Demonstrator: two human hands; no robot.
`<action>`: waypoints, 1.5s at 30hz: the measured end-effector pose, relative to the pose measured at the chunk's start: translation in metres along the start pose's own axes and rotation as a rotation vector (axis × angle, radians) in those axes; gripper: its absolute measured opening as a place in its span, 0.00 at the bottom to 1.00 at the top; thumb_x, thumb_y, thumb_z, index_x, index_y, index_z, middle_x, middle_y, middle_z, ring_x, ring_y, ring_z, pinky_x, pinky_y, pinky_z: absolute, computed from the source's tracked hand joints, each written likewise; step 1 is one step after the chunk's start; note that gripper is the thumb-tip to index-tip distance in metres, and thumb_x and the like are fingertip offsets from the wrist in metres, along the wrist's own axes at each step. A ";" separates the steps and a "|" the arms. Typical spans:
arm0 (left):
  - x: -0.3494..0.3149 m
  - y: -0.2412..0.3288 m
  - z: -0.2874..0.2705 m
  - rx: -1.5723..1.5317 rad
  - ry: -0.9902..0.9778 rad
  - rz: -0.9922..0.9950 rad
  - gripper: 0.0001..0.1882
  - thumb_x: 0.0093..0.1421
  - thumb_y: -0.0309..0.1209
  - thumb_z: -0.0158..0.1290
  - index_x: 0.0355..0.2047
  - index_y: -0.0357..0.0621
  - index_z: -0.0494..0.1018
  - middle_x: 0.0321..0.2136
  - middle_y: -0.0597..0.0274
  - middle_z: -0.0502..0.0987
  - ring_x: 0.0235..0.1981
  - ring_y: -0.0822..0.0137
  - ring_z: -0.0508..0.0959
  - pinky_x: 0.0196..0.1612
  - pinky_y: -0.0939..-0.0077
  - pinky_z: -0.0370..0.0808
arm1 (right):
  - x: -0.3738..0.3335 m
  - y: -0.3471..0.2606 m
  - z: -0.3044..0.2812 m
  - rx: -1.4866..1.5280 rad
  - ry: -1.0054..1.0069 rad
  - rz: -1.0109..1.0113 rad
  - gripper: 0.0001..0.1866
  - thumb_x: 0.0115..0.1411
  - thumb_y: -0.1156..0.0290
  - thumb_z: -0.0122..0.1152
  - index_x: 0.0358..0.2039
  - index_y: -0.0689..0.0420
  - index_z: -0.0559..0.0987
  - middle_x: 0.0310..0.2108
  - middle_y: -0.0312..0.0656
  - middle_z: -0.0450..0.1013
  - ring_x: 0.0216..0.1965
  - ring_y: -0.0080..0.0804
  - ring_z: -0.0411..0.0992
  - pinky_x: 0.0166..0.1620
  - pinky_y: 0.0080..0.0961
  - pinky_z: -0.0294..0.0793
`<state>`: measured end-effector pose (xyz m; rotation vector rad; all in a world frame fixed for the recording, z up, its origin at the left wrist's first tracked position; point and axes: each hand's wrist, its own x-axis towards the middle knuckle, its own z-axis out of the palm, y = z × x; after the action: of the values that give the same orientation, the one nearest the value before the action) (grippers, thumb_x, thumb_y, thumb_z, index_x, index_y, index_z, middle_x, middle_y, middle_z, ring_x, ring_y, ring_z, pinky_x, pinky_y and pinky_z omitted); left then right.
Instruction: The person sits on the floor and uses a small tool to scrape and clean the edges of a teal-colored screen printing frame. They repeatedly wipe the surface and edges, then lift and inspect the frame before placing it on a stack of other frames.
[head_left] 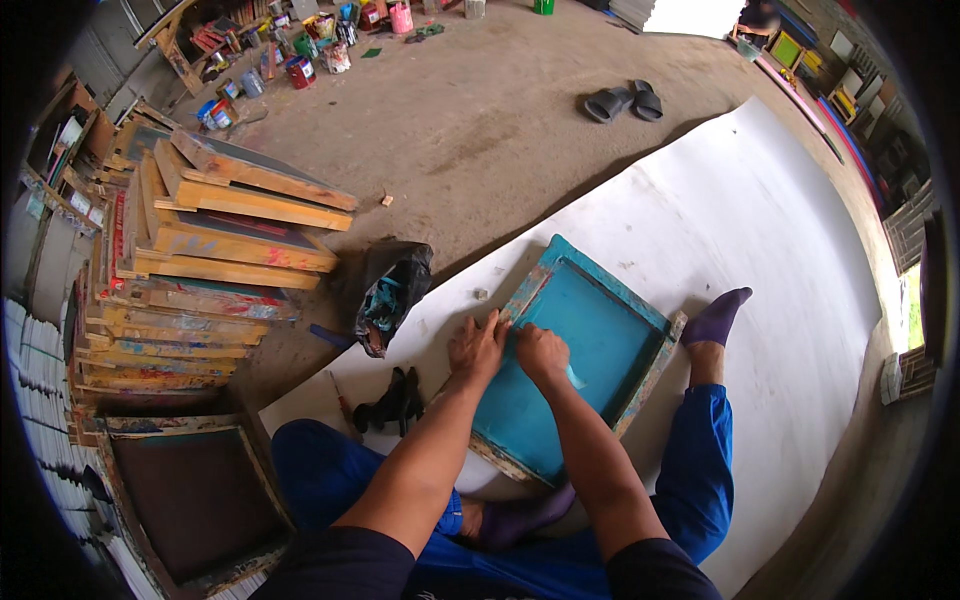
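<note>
frame (pixel 620 283) on white sheet (pixel 780 210), teal mesh (pixel 610 345) facing up; left hand (pixel 478 347) half-curled at frame's left rail (pixel 529 283), right hand (pixel 542 355) tightly curled just inside it, can't tell if either grips anything; mesh spans nearly all the frame, pale patch (pixel 575 377) beside right hand unclear; work looks early, most mesh apparently left; black bag (pixel 398 285) left of frame

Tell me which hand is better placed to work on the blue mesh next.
Right, I'd judge. The right hand is over the mesh, while the left hand is at the left rail of the frame, seemingly steadying it.
</note>
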<state>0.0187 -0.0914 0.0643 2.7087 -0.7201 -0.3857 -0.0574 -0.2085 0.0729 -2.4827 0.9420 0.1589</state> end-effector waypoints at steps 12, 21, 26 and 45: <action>0.008 -0.016 0.029 -0.042 0.132 0.048 0.30 0.75 0.59 0.38 0.62 0.56 0.75 0.58 0.42 0.75 0.56 0.39 0.77 0.55 0.44 0.75 | -0.061 0.065 -0.087 0.691 0.180 -0.006 0.14 0.73 0.62 0.54 0.40 0.59 0.80 0.32 0.49 0.80 0.35 0.50 0.80 0.40 0.43 0.77; -0.079 0.002 -0.037 -1.238 -0.325 0.235 0.19 0.74 0.43 0.54 0.50 0.38 0.79 0.36 0.58 0.83 0.33 0.70 0.82 0.39 0.69 0.78 | -0.082 -0.009 -0.099 1.587 -0.010 -0.019 0.06 0.71 0.77 0.57 0.47 0.60 0.76 0.37 0.43 0.79 0.35 0.32 0.79 0.41 0.32 0.80; -0.118 0.004 -0.087 -1.263 -0.311 0.159 0.19 0.76 0.40 0.51 0.43 0.33 0.81 0.25 0.59 0.82 0.21 0.73 0.78 0.24 0.78 0.72 | -0.083 -0.041 -0.081 1.394 0.163 -0.149 0.04 0.71 0.78 0.59 0.45 0.60 0.77 0.39 0.42 0.80 0.37 0.33 0.82 0.43 0.31 0.82; -0.097 -0.105 -0.127 -1.462 -0.246 0.078 0.18 0.75 0.43 0.52 0.48 0.40 0.80 0.31 0.70 0.78 0.25 0.78 0.72 0.27 0.81 0.69 | -0.107 -0.117 -0.023 1.017 0.017 -0.419 0.29 0.64 0.69 0.72 0.63 0.62 0.74 0.46 0.49 0.79 0.48 0.38 0.78 0.52 0.33 0.77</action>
<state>0.0249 0.0743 0.1601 1.2583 -0.3238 -0.8109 -0.0635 -0.0798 0.1674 -1.6506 0.3242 -0.3896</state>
